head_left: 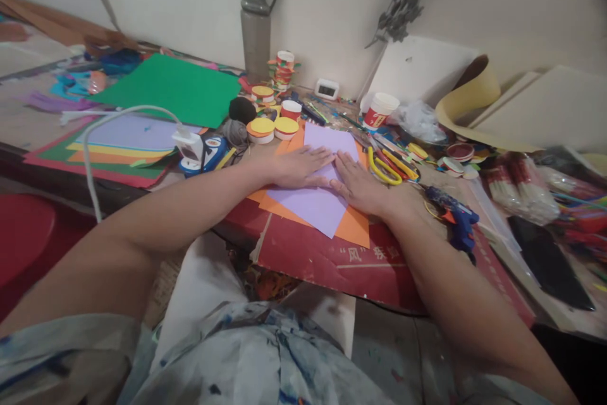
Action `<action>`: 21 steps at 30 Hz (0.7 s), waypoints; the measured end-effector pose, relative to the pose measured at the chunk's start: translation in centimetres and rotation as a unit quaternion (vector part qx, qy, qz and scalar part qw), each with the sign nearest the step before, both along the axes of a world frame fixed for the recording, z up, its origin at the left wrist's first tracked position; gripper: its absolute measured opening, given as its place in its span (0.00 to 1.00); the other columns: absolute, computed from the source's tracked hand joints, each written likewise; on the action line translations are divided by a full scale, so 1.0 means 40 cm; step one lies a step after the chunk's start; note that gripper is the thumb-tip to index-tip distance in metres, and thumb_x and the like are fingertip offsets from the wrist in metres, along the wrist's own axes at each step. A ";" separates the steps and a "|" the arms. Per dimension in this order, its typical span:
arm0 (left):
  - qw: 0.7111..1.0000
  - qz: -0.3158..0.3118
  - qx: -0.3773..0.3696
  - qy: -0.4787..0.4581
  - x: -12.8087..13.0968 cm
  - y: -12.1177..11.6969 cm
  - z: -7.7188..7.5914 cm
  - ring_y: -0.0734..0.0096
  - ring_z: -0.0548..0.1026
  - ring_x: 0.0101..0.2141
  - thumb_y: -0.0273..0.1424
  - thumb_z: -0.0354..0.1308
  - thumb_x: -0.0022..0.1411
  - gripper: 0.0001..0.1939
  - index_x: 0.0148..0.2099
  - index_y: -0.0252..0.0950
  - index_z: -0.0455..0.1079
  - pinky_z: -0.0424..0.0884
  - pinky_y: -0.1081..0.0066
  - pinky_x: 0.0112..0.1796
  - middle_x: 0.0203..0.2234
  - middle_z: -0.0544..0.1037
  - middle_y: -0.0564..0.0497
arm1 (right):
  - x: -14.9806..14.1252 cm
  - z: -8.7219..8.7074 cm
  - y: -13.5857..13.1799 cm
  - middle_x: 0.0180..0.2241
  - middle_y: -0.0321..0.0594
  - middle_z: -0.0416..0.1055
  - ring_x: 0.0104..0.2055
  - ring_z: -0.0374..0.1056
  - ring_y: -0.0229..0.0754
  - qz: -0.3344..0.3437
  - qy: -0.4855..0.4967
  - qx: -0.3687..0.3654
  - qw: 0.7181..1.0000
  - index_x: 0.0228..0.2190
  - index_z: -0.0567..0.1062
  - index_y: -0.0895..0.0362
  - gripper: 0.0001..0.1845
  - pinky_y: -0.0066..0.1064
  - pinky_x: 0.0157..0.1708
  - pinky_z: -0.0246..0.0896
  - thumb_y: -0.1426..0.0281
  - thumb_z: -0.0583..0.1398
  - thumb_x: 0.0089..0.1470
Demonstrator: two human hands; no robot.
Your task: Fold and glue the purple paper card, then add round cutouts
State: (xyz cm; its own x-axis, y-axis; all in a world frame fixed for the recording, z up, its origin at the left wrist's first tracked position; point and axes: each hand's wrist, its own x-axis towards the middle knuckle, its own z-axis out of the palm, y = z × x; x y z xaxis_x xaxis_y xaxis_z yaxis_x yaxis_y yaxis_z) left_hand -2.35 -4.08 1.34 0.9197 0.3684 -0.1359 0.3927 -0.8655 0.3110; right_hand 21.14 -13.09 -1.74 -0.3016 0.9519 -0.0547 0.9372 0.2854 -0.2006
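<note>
A sheet of lilac paper [317, 210] lies on orange paper [356, 228] at the middle of the table's front edge. My left hand [301, 167] rests flat on the lilac sheet, fingers stretched toward the right. From the other side my right hand [358, 182] presses down flat on the same sheet, its fingers pointing up and left. The fingertips of both hands nearly meet, and the thumbs appear to touch. Parts of the lilac sheet are hidden under the hands. Beneath the papers lies a red printed cardboard [303, 256].
Yellow-handled scissors [385, 168] and a blue glue gun [459, 218] lie to the right, near a black phone [550, 263]. Leftward are a power strip [203, 155] with a white cable and green paper [175, 89]. Paper cups [380, 110] and a grey bottle [256, 29] stand behind.
</note>
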 end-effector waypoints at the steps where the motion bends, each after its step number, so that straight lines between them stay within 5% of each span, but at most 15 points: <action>1: 1.000 0.004 0.001 0.009 0.003 -0.025 0.005 0.54 0.40 0.82 0.59 0.39 0.75 0.52 0.84 0.23 0.40 0.37 0.58 0.79 0.82 0.41 0.38 | -0.005 0.000 -0.002 0.81 0.58 0.39 0.83 0.35 0.61 -0.001 -0.001 0.004 1.000 0.80 0.49 0.64 0.52 0.64 0.79 0.38 0.40 0.42 0.71; 6: 0.999 -0.016 0.037 0.035 0.008 -0.094 0.015 0.48 0.33 0.81 0.62 0.41 0.73 0.57 0.82 0.17 0.42 0.36 0.53 0.79 0.81 0.36 0.31 | -0.026 0.004 -0.005 0.81 0.60 0.36 0.84 0.33 0.59 -0.016 -0.016 -0.001 1.000 0.79 0.48 0.69 0.53 0.60 0.80 0.36 0.42 0.40 0.72; 21: 0.993 -0.079 -0.005 0.088 -0.025 -0.059 0.052 0.60 0.37 0.82 0.57 0.39 0.74 0.52 0.83 0.22 0.41 0.31 0.58 0.79 0.82 0.40 0.40 | -0.012 0.014 -0.040 0.81 0.58 0.39 0.83 0.37 0.59 -0.051 -0.043 -0.005 0.998 0.79 0.50 0.66 0.53 0.59 0.80 0.35 0.40 0.39 0.72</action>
